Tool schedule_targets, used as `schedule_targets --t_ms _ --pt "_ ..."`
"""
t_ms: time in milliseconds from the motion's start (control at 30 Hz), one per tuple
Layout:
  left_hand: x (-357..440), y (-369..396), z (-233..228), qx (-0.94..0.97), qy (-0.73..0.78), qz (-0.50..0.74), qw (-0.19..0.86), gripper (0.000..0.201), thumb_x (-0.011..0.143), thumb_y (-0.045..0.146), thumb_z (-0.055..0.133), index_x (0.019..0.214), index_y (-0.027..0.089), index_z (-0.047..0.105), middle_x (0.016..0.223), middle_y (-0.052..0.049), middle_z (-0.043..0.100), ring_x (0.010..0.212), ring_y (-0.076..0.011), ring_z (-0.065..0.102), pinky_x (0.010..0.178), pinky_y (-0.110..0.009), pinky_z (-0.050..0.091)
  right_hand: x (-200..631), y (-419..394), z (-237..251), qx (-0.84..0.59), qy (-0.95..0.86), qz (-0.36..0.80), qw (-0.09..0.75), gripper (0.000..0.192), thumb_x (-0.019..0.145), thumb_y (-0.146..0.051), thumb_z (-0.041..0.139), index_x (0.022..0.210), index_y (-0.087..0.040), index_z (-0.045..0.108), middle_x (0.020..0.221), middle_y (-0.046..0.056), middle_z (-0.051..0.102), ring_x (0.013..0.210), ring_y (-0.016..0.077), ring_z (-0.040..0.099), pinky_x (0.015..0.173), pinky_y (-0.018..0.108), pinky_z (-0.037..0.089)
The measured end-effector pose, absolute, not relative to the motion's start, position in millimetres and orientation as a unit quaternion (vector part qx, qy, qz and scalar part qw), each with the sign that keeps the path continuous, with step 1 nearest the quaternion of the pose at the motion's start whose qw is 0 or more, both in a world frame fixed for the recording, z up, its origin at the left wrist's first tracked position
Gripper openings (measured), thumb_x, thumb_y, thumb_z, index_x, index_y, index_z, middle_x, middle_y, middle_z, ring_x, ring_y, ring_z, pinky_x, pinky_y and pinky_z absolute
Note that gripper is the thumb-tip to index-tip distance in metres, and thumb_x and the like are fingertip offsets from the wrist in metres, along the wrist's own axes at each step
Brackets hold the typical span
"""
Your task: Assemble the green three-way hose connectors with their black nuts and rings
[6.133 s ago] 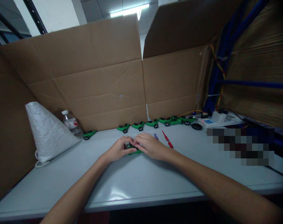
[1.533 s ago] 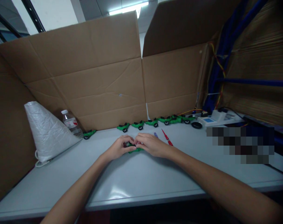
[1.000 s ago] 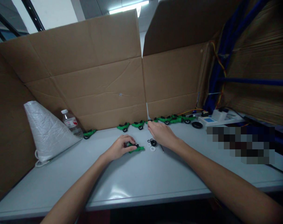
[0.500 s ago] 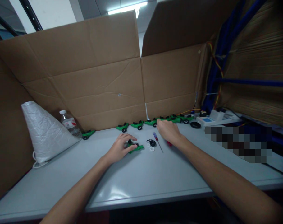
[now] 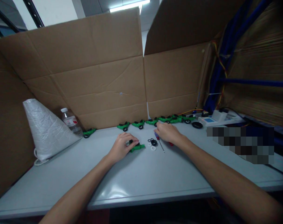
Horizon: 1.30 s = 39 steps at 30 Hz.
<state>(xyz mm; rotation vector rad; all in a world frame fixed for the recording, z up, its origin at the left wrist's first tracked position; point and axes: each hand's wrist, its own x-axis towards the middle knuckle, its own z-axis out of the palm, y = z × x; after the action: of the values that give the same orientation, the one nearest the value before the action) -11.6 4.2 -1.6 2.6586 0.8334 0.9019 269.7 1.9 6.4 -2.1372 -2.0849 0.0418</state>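
Observation:
My left hand (image 5: 123, 147) has thumb and fingers closed round the back of a green toy vehicle (image 5: 138, 147) with black parts, which rests on the table. Its far side is hidden by my fingers. To the right, the bent fingertips of my right hand (image 5: 168, 133) are at the handle end of a screwdriver (image 5: 158, 139) with a blue and red handle, its shaft pointing toward me. Between the hands lie a black wheel (image 5: 153, 142), small black rings (image 5: 149, 140) and a white ring (image 5: 153, 148). A red piece (image 5: 171, 144) shows partly under my right wrist.
Several green toy vehicles (image 5: 138, 124) stand along the cardboard wall (image 5: 97, 102). Another green vehicle (image 5: 89, 133) is beside a plastic bottle (image 5: 71, 121) and a silvery bag (image 5: 47, 133). At right are a black ring (image 5: 197, 125) and a white power strip (image 5: 206, 121).
My right hand has come down from the row of vehicles to the screwdriver handle. My left thumb and fingers have drawn closer together on the green toy vehicle. The view has shifted slightly.

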Motion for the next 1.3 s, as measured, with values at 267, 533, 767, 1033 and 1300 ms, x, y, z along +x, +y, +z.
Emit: schedule_targets --t_ms 267,533,767,1033,1300 --pt "-13 6 -4 0.9 0.291 0.31 0.098 0.018 0.098 0.04 0.069 0.098 0.024 0.078 0.099 -0.004 0.079 0.099 -0.0229 0.066 0.097 -0.039 0.044 271 4 6 -0.704 -0.706 0.017 0.075 0.039 0.104 -0.044 0.049 0.124 -0.014 0.065 0.123 0.021 0.073 0.111 0.0346 0.071 0.085 0.037 0.05" --pt "-13 6 -4 0.903 0.287 0.301 0.104 0.023 0.099 0.044 0.067 0.099 0.023 0.078 0.098 -0.005 0.077 0.099 -0.0244 0.063 0.099 -0.042 0.044 278 6 5 -0.699 -0.709 0.022 0.093 0.038 0.103 -0.045 0.05 0.115 -0.016 0.071 0.117 0.02 0.074 0.108 0.0337 0.071 0.084 0.038 0.049" --pt "-12 6 -2 0.901 0.292 0.295 0.124 0.021 0.099 0.04 0.067 0.095 0.022 0.077 0.097 -0.005 0.077 0.098 -0.0239 0.062 0.098 -0.04 0.045 265 2 -5 -0.69 -0.72 0.023 0.07 0.042 0.101 -0.045 0.056 0.126 -0.012 0.065 0.123 0.023 0.072 0.114 0.0347 0.07 0.089 0.038 0.05" --pt "-15 6 -2 0.881 0.326 0.297 0.172 0.023 0.097 0.042 0.068 0.098 0.022 0.079 0.098 -0.007 0.076 0.104 -0.025 0.062 0.095 -0.037 0.049 260 5 -6 -0.69 -0.712 0.027 0.125 0.03 0.104 -0.033 0.048 0.119 -0.011 0.061 0.118 0.022 0.074 0.108 0.0314 0.072 0.085 0.034 0.048" --pt "-9 4 -13 0.861 0.321 0.316 0.234 0.025 0.097 0.043 0.069 0.098 0.02 0.078 0.102 -0.007 0.078 0.099 -0.0227 0.07 0.094 -0.035 0.052 234 -3 7 -0.428 -0.649 0.209 0.593 0.03 0.107 -0.05 0.044 0.114 -0.022 0.052 0.086 0.001 0.07 0.061 0.0144 0.061 0.06 0.025 0.047"
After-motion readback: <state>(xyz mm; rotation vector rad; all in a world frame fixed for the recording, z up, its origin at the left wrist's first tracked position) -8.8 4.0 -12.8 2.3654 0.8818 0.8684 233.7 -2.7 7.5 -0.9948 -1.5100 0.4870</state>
